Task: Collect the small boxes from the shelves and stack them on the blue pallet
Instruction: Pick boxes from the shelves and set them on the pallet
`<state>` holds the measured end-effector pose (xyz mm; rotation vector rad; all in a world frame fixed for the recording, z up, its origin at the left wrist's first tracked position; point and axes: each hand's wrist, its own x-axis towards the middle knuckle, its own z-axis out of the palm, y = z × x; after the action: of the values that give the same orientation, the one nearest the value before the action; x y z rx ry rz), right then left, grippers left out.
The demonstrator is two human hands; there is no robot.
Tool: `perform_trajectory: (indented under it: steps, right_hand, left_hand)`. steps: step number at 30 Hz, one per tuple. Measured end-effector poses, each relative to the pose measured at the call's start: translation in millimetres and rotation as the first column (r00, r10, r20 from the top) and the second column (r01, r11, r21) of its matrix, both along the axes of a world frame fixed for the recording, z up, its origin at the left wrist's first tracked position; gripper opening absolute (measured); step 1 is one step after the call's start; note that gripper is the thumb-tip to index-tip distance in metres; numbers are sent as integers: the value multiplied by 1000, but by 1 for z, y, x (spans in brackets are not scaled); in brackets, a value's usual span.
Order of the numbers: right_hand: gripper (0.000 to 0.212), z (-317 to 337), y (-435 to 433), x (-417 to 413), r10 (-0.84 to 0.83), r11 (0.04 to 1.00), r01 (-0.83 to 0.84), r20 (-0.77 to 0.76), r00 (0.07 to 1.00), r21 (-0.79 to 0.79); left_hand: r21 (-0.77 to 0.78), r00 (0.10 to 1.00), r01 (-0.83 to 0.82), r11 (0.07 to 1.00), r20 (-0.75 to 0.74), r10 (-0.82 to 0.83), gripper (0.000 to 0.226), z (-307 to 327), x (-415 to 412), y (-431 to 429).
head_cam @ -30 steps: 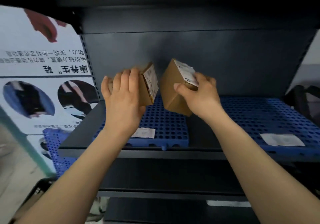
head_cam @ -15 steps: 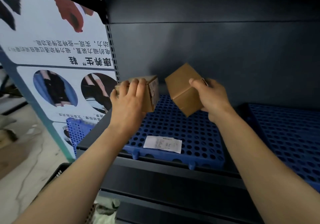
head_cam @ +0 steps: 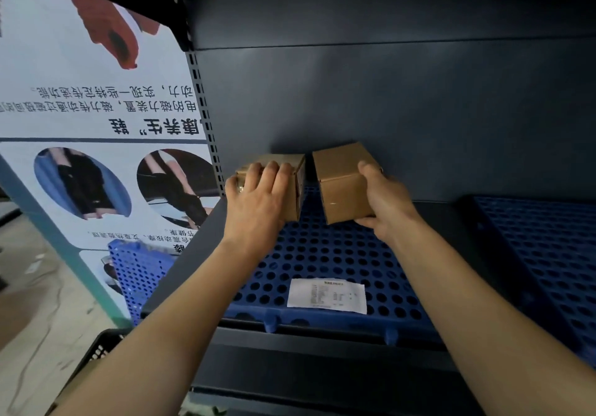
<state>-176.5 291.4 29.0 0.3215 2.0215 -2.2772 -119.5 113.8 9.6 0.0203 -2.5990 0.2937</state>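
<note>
while both hands are clamped on cardboard, the two grips differ: left hand (head_cam: 258,203) lies over the near face of the left box (head_cam: 280,158), fingers curled onto its top edge, thumb hidden; right hand (head_cam: 383,203) holds the right box (head_cam: 342,183) from its right side, thumb hooked over the top edge, fingers under the bottom. boxes are side by side, just apart, over the back of the blue pallet (head_cam: 322,254) on the shelf. right box is tilted; whether either rests on the pallet i cannot tell. judgement: small, carried one-handed, so light; card walls stiff but likely to dent under a hard squeeze; matte, not slippery. best hold is across opposite faces near the edges. pallet top is perforated plastic, with a paper slip (head_cam: 327,295) near its front edge. second pallet (head_cam: 548,248) to the right, dark back panel (head_cam: 387,109) behind, poster (head_cam: 96,109) at left, floor (head_cam: 38,303) below.
</note>
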Motion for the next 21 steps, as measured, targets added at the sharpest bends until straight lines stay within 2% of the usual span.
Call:
perform_trajectory:
  steps: [4,10,15,21]
  right_hand:
    - [66,-8,-13,1,-26,999,25,17,1000,45]
    - [79,-19,-17,1,-52,983,46,28,998,177]
    - [74,-26,-16,5,-68,961,72,-27,997,267]
    - [62,-28,-17,10,-57,953,76,-72,996,293]
  left_hand:
    - [2,998,63,998,15,-63,84,-6,-7,-8]
    - [14,991,135,991,-18,-134,88,-17,-13,-18]
    - [15,986,167,986,2,-167,84,-24,-13,-25]
    - [14,979,199,980,27,-200,80,-28,-12,-26]
